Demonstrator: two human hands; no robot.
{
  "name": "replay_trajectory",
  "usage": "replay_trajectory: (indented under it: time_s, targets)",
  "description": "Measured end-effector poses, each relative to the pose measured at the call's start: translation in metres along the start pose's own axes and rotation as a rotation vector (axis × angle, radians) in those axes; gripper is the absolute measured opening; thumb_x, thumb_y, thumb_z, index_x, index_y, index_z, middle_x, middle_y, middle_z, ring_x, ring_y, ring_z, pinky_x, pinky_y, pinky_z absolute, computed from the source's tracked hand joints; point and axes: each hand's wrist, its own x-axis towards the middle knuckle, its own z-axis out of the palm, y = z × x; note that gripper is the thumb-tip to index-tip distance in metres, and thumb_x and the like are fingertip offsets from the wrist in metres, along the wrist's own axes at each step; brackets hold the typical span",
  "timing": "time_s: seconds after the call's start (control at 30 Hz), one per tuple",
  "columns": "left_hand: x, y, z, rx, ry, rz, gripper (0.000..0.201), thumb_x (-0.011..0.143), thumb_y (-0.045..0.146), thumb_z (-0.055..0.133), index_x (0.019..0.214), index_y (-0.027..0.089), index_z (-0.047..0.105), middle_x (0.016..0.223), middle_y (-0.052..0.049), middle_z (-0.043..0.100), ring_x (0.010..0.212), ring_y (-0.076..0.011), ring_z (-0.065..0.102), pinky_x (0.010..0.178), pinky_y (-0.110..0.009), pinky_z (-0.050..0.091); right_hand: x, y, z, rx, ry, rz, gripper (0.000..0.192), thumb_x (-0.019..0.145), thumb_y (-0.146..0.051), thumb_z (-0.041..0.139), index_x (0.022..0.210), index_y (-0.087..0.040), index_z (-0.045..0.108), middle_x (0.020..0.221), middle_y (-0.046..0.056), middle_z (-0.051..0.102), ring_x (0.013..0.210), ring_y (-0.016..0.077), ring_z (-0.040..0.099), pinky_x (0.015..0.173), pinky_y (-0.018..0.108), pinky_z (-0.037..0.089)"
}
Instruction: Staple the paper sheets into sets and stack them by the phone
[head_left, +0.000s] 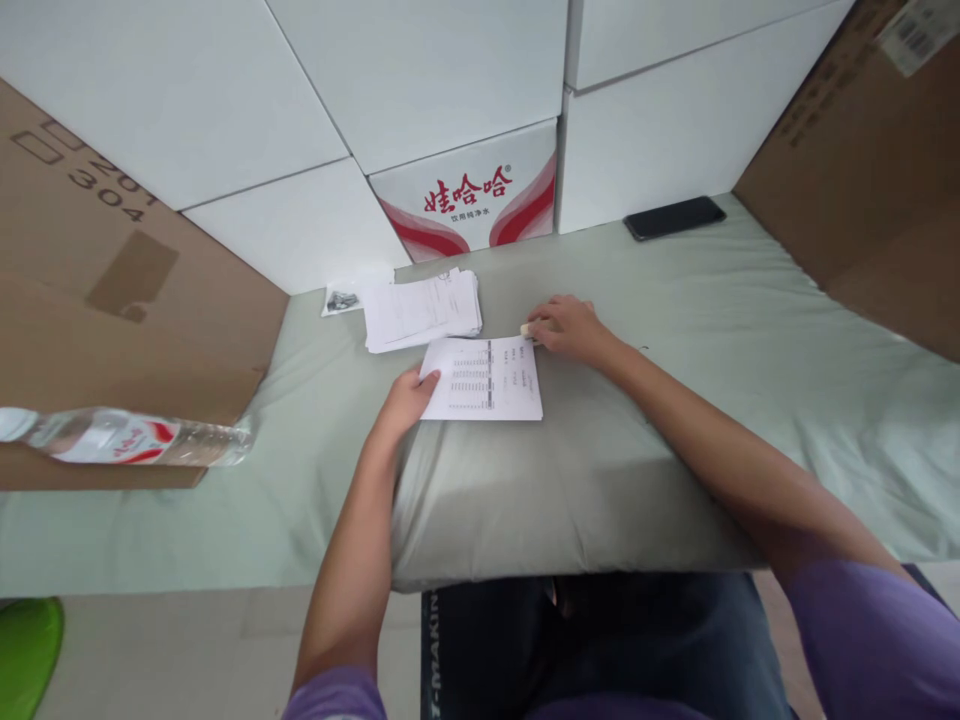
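Flat, both hands: left hand [405, 400] and right hand [568, 325] on the printed sheet [484, 378].

The printed sheet [484, 379] is thin matt paper, flat and smooth, like the stack of papers [422, 310] behind it. Under it the pillow [570, 480] wears soft green cloth — matt, faintly creased — matching the bed sheet [750, 300]. The water bottle [127, 438] is clear glossy plastic. White boxes [420, 70] look smooth; brown cardboard [97, 300] is dull, rougher. The phone [674, 217] shows black gloss.
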Motion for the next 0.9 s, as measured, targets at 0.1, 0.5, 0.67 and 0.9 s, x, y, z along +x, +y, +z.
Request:
replay_trajectory:
  time_s: [0.1,0.5,0.67,0.9]
  targets:
    - [0.000,0.002,0.000,0.025,-0.002,0.005,0.060,0.074,0.069,0.060,0.088,0.012,0.071,0.088,-0.013,0.076,0.080,-0.0287,0.068,0.074,-0.038,0.053,0.008,-0.006,-0.013,0.000,0.081,0.058,0.032,0.095,-0.035,0.049,0.110,-0.023,0.074,0.111,0.010,0.068,0.106,0.0272,0.058,0.098,0.046,0.034]
    - [-0.002,0.002,-0.001,0.024,0.001,-0.007,0.058,0.075,0.068,0.061,0.088,0.012,0.071,0.082,-0.011,0.075,0.075,-0.0276,0.067,0.072,-0.038,0.053,0.056,-0.027,0.032,-0.150,0.037,0.143,0.030,0.097,-0.023,0.044,0.109,-0.020,0.072,0.110,0.013,0.073,0.106,0.0294,0.062,0.093,0.045,0.043]
    - [-0.002,0.000,-0.002,0.039,-0.005,-0.008,0.057,0.077,0.067,0.059,0.087,0.012,0.071,0.085,-0.012,0.076,0.077,-0.0285,0.068,0.074,-0.039,0.052,0.054,-0.022,0.037,-0.199,0.066,0.149,0.035,0.098,-0.020,0.038,0.113,-0.017,0.070,0.117,0.017,0.070,0.111,0.0328,0.059,0.092,0.048,0.043]
    - [-0.002,0.001,-0.001,0.006,0.011,-0.018,0.055,0.075,0.066,0.064,0.087,0.013,0.072,0.086,-0.012,0.076,0.081,-0.0295,0.069,0.077,-0.039,0.054,0.056,-0.021,0.036,-0.186,0.002,0.132,0.039,0.096,-0.014,0.036,0.122,-0.018,0.066,0.125,0.017,0.066,0.116,0.0333,0.054,0.094,0.049,0.041]
